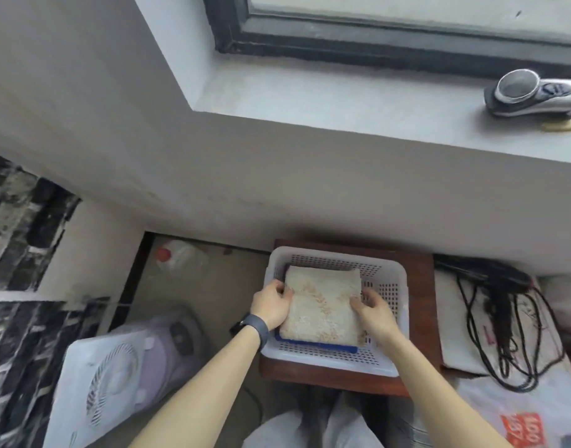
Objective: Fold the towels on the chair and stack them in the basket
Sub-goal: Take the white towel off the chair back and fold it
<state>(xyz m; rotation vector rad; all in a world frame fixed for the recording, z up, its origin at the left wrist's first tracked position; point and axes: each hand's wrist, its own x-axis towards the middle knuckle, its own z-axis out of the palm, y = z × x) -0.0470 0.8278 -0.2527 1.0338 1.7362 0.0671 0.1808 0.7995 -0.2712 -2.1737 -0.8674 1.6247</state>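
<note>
A folded beige towel [323,305] lies in the white perforated basket [391,286], on top of a blue towel [313,343] whose edge shows at the front. The basket stands on a dark red-brown wooden chair seat [421,318]. My left hand [271,303] grips the beige towel's left edge, fingers curled round it. My right hand [373,310] holds the towel's right edge, its fingertips on top of the cloth. A dark watch sits on my left wrist.
A white fan [106,383] leans on the floor at the left, a bottle with a red cap [177,255] behind it. Black cables and a hair tool [497,286] lie right of the chair. A grey windowsill [342,101] with a shaver runs above.
</note>
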